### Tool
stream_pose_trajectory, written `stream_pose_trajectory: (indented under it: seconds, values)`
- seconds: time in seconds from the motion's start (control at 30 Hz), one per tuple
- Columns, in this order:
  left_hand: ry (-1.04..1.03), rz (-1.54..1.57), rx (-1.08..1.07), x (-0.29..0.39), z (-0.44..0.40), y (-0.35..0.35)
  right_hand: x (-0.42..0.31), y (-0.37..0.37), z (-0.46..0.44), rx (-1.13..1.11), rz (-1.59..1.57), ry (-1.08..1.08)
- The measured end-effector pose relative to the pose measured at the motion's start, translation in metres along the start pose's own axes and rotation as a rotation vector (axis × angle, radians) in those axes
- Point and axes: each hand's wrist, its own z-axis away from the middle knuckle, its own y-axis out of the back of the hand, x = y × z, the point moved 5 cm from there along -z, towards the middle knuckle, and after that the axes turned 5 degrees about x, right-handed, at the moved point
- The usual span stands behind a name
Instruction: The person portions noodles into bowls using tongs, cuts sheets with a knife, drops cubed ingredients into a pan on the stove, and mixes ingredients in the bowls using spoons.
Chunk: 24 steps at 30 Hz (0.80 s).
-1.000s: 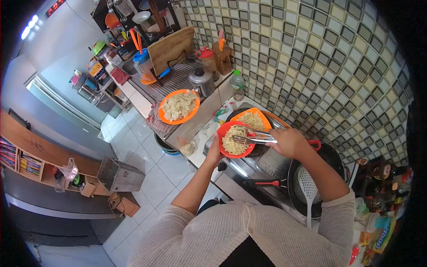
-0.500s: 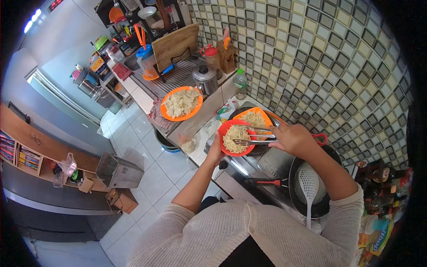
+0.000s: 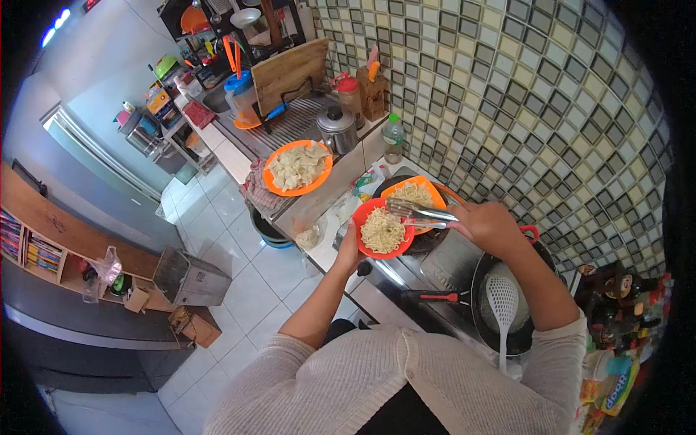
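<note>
My left hand (image 3: 349, 249) grips the rim of a red bowl (image 3: 360, 214) that holds a heap of noodles (image 3: 383, 230). In my right hand (image 3: 484, 225) are metal tongs (image 3: 428, 213), their tips close together over the bowl's right edge. Whether any noodle is between the tips I cannot make out. Just behind the red bowl, an orange plate (image 3: 437, 196) carries more noodles (image 3: 413, 193). Below my right forearm sits a black frying pan (image 3: 480, 319), with a white slotted spatula (image 3: 503, 297) lying across it.
On the counter to the left, an orange plate (image 3: 278, 191) bears pale folded pieces of food. Near it stand a metal pot (image 3: 336, 132) and a green-capped bottle (image 3: 393, 138). A tiled wall (image 3: 507, 109) rises behind the stove. Several bottles (image 3: 616, 290) crowd the right side.
The tongs have lifted off the noodles toward the right rim of the red bowl, and their tips have drawn together. My left hand and bowl have barely moved.
</note>
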Motion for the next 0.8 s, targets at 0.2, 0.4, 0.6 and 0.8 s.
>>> stream_pose_trajectory:
  seconds: [0.2,0.4,0.6,0.8]
  values:
    - [0.023,0.016,0.029,-0.005,0.006,0.007,0.004,-0.009,-0.003,0.054,-0.272,-0.135]
    - [0.065,-0.012,0.058,-0.014,0.019,0.031,0.010,-0.033,-0.017,0.167,-0.512,-0.187]
    - [-0.048,0.066,0.099,-0.016,0.038,0.067,0.058,-0.092,-0.023,0.080,-0.534,-0.461]
    - [-0.061,0.112,0.228,-0.019,0.055,0.099,0.060,-0.159,-0.044,-0.080,-0.490,-0.387]
